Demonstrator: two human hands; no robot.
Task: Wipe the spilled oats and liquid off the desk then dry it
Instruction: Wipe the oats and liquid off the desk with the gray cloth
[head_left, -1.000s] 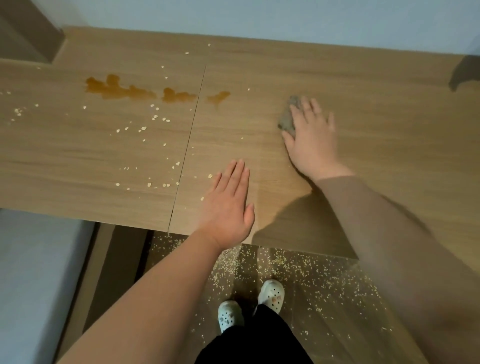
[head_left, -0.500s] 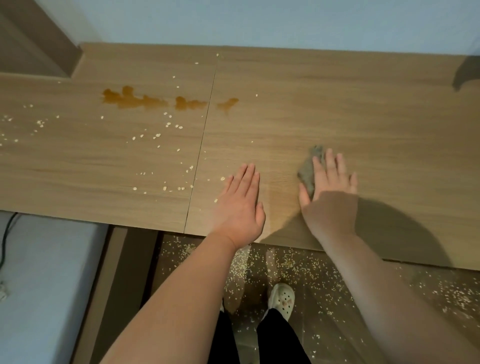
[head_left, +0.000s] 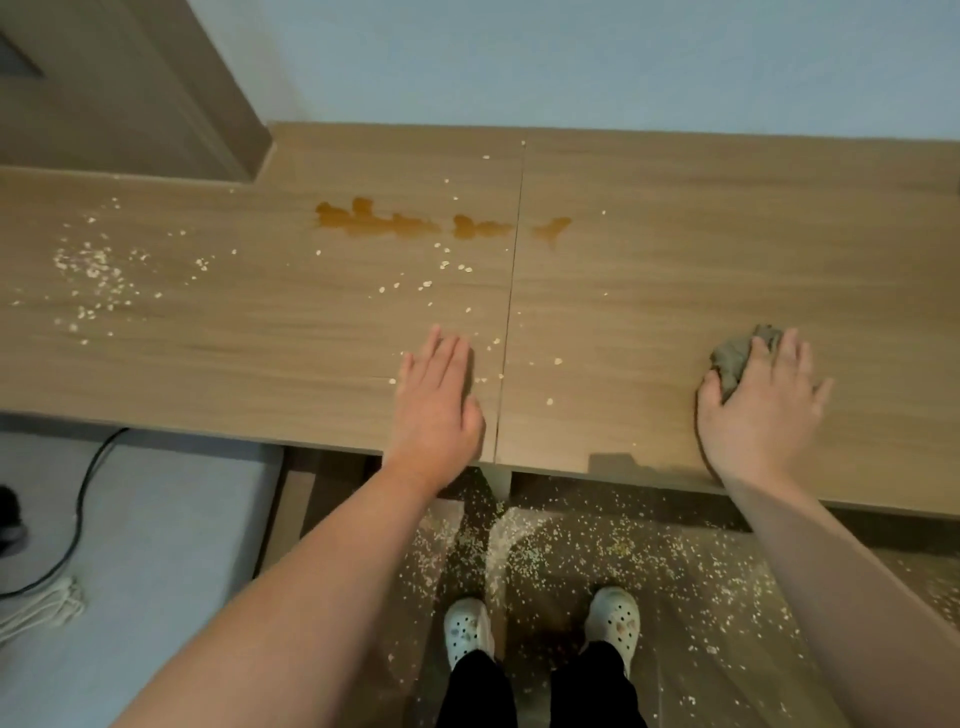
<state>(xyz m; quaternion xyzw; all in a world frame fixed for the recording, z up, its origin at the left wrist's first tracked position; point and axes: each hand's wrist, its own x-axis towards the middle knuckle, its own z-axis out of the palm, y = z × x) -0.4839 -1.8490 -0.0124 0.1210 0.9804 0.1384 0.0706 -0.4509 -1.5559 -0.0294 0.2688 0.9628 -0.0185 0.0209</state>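
Note:
A wooden desk (head_left: 701, 270) spans the view. A brown liquid spill (head_left: 384, 222) lies in patches near its far middle, crossing the seam. Loose oats (head_left: 93, 275) are thick at the left and thin around the centre (head_left: 441, 283). My left hand (head_left: 436, 400) lies flat on the desk near the front edge, fingers straight, just left of the seam. My right hand (head_left: 761, 410) presses a small grey cloth (head_left: 737, 356) onto the desk at the right, near the front edge, with the fingers spread over the cloth.
Many oats cover the floor (head_left: 597, 551) under the desk around my two white shoes (head_left: 540, 623). A brown cabinet side (head_left: 130, 88) stands at the back left. A black cable (head_left: 78, 509) and white cord lie on a pale surface at lower left.
My right hand has dragged the cloth from the far middle of the desk toward the front edge and to the right. My left hand stays flat near the seam.

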